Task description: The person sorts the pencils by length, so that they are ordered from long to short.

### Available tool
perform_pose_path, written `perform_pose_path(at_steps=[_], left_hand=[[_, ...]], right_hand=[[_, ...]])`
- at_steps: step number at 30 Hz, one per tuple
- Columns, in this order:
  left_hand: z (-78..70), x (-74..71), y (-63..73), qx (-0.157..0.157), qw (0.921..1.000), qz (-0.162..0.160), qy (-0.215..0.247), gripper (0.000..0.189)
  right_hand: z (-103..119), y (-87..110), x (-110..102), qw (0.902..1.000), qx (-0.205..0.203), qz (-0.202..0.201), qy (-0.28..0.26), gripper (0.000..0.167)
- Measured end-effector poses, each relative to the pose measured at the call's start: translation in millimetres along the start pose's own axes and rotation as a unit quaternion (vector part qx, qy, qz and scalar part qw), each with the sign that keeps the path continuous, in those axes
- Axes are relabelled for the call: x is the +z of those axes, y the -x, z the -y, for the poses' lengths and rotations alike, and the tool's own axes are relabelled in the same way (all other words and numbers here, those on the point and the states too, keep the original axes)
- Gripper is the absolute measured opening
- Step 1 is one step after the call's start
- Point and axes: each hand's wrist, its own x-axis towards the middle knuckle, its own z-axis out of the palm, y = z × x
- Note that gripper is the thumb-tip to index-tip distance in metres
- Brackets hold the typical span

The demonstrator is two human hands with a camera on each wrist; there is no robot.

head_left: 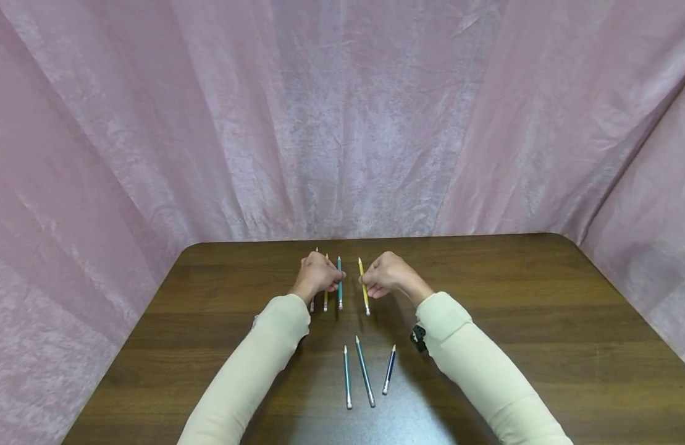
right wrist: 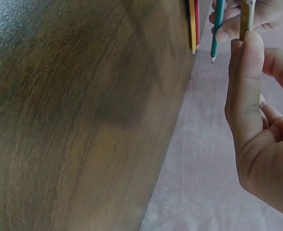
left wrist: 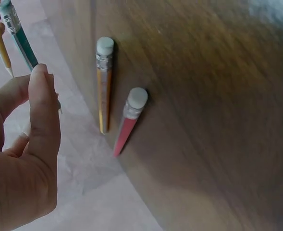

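Between thumb and fingertip, my left hand pinches a teal pencil, its white eraser end toward me. My right hand pinches a yellow pencil the same way, a short gap to the right of the teal one. Both pencils are held up off the table in the wrist views, points away from me. Beneath and beside the left hand, an orange-yellow pencil and a red pencil lie on the wood; in the head view that hand partly covers them.
Nearer to me on the brown wooden table lie two more teal pencils and a shorter dark blue pencil, points facing away. Pink curtains hang right behind the table's far edge and along its sides.
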Motion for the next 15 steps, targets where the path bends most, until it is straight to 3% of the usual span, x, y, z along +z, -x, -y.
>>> perform_pose_path(at_steps=[8, 15], left_hand=[[2.5, 6.5, -8.1, -0.019, 0.9979, -0.018, -0.060, 0.017], [0.3, 12.3, -12.2, -0.003, 0.9906, -0.037, -0.131, 0.023]], right_hand=[[-2, -7.9, 3, 0.9999, 0.010, -0.008, 0.002, 0.014], [-3, -13.9, 6, 0.9996, 0.017, -0.018, 0.012, 0.012]])
